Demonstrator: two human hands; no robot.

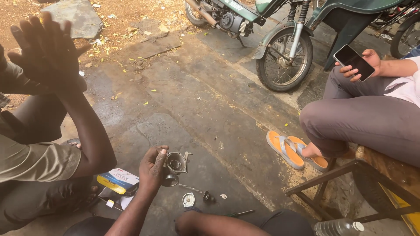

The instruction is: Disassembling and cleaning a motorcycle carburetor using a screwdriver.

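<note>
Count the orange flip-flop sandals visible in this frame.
2. One orange flip-flop sandal lies nearer the camera on the stained concrete ground; the second orange sandal sits right beside it, under the seated person's foot. No others show, though some could be hidden.

Two sandals [291, 150], one phone [353, 62], one bottle [337, 227]
</note>
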